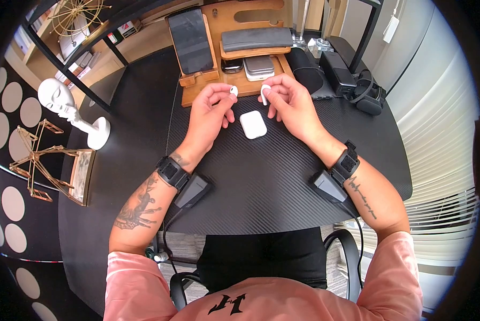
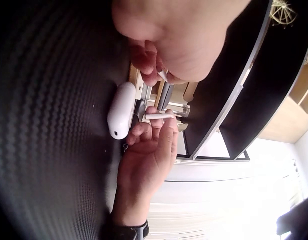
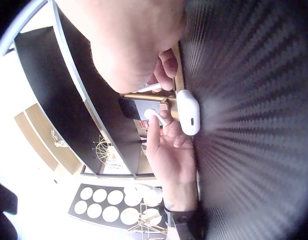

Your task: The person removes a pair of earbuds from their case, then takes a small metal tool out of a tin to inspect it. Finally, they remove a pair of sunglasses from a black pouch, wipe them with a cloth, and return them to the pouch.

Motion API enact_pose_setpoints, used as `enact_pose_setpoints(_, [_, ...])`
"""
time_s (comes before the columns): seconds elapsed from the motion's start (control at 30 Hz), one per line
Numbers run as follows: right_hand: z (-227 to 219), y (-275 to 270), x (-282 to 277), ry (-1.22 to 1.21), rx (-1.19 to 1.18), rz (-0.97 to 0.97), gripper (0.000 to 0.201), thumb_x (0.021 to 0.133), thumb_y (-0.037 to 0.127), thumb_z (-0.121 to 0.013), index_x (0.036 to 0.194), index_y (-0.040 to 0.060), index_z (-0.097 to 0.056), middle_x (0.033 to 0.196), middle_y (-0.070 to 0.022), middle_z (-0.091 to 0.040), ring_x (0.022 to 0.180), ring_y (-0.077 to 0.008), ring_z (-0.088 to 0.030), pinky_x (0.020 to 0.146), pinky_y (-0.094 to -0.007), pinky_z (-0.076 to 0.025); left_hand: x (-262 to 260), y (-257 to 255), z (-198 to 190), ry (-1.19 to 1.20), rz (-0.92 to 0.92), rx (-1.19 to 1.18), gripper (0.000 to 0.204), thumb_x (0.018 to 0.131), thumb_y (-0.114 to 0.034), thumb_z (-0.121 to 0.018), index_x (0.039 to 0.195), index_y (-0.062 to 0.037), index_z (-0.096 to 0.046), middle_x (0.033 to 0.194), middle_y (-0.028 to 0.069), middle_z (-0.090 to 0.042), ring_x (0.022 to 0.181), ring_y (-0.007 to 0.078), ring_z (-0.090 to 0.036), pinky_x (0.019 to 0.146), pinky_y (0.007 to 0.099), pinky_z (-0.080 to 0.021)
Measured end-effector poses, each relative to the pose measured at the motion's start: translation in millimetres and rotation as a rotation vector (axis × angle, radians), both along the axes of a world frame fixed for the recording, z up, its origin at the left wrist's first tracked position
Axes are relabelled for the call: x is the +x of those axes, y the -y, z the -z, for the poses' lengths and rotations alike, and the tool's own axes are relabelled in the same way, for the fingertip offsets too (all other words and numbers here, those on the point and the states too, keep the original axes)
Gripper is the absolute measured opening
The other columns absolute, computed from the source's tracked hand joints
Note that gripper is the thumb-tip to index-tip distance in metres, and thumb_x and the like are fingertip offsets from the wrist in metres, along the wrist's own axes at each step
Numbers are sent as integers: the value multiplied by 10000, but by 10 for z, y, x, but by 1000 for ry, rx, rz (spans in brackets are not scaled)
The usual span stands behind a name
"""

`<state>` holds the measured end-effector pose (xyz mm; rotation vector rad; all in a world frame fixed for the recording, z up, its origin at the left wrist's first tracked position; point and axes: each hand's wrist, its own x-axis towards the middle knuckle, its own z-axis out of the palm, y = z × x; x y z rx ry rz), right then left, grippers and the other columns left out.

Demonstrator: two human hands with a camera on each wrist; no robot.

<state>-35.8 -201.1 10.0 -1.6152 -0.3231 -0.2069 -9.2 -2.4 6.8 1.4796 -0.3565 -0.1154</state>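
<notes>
Between the two hands a white earbud case [image 1: 253,124] lies on the black desk, its lid closed; the case [image 2: 122,111] also shows in the left wrist view. The left hand [image 1: 210,114] pinches a white earbud [image 1: 233,91] between thumb and fingers, up and left of the case. A second white earbud [image 1: 265,94], stem down, is pinched by the right hand [image 1: 293,107], up and right of the case. In the right wrist view the left hand's earbud [image 3: 156,116] shows its stem. Neither hand touches the case.
Behind the hands stands a wooden organizer [image 1: 232,16] with a phone [image 1: 190,41], a grey case [image 1: 257,39] and stacked white and grey boxes. Black boxes and a headset [image 1: 369,96] sit at the right. A white head figure [image 1: 98,132] and a gold wheel model [image 1: 35,156] stand left.
</notes>
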Motion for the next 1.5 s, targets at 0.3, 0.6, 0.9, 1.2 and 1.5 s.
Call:
enact_pose_setpoints(0.3, [32,-3,10,8,-92,6,226,918,44,-527,1134,-8,-567,810,-12,-602,605,-43,-521,530,-187,-436,-5,20,12,25,15,24,276,901,-74,-596,1164,-36,-522,887,4,-603,643,38,-513,512,172,-395])
enact_pose_setpoints(0.6, [34,-3,10,-4,-93,15,234,901,14,-537,1130,-13,-572,794,-20,-600,625,-61,-540,579,-210,-458,3,22,29,48,26,63,291,892,-60,-603,1174,-41,-533,914,1,-579,649,34,-499,523,165,-396])
enact_pose_setpoints(0.9, [57,7,4,-1,-152,-20,273,909,14,-521,1180,10,-553,810,-2,-571,668,-64,-537,615,-210,-462,-10,27,15,40,66,182,246,933,-74,-529,1174,-36,-560,798,-35,-541,641,29,-473,531,170,-389])
enact_pose_setpoints(1.2, [141,-3,61,45,-141,10,244,858,-11,-579,1101,-2,-586,755,10,-560,613,-53,-513,565,-203,-435,-10,33,59,60,98,192,217,923,-132,-577,1126,-60,-553,873,-4,-605,674,43,-559,534,179,-432])
enact_pose_setpoints(1.5, [92,-80,-16,-42,-53,-81,115,887,-14,-555,1001,-25,-554,785,-39,-581,540,-61,-538,455,-202,-423,-33,77,43,58,211,-6,207,935,-73,-534,1130,-17,-495,908,72,-608,658,109,-613,537,218,-507])
